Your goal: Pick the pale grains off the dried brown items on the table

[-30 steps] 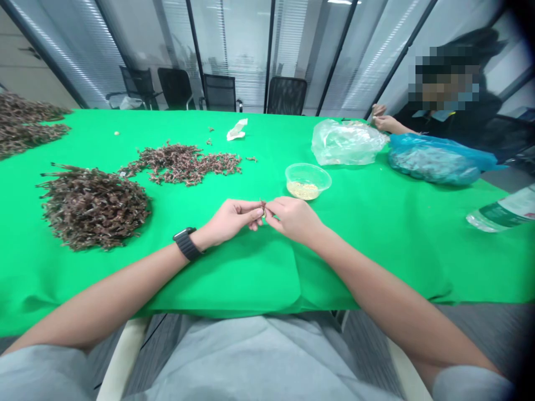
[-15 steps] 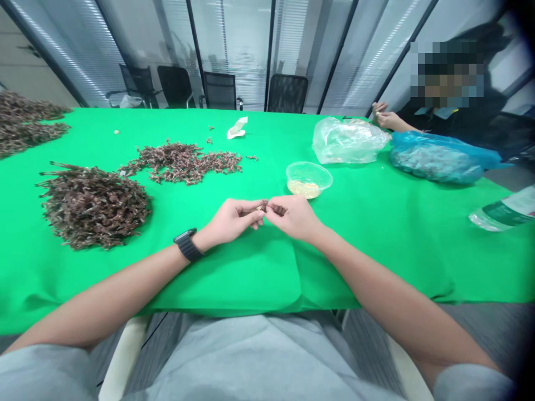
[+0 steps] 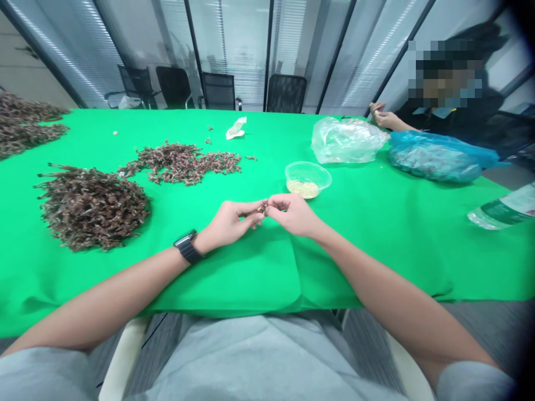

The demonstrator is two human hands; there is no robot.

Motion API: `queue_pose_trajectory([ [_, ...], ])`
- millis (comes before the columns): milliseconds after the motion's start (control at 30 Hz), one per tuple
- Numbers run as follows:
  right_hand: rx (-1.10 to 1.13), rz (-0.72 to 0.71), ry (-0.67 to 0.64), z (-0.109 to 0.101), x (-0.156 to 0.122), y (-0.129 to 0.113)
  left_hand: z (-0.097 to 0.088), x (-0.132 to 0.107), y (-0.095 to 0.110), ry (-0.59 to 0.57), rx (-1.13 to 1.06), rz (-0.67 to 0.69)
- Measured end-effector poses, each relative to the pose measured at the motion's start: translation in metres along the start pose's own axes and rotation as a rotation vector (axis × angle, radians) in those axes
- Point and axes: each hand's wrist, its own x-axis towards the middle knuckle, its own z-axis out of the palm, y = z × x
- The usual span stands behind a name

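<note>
No legible text, not even on the green-and-white label (image 3: 510, 206) of the bottle (image 3: 488, 220)

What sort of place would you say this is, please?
Probably an office meeting room: dark chairs line the far side of a wide, green-covered table, and behind them stands what looks like a glass wall with blinds.

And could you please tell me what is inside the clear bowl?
The clear bowl holds a layer of pale yellowish bits at the bottom; what lies beneath their surface is covered.
</note>
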Motion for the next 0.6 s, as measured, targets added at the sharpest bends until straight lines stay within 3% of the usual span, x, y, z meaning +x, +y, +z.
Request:
queue_pose_trajectory([
  [233, 0.344, 0.339, -0.100, -0.0055, 0.0006, -0.0069, -0.0034, -0.0001, 0.0043, -0.030, 0.092, 0.041],
  [333, 0.469, 0.411, -0.133, -0.0057, 0.0011, -0.0085, -0.0031, 0.0001, 0.0054, -0.025, 0.075, 0.021],
  [600, 0.193, 0.244, -0.063, -0.0023, 0.0042, 0.0011, 0.0022, 0.0027, 0.0030, 0.001, -0.089, -0.086],
])
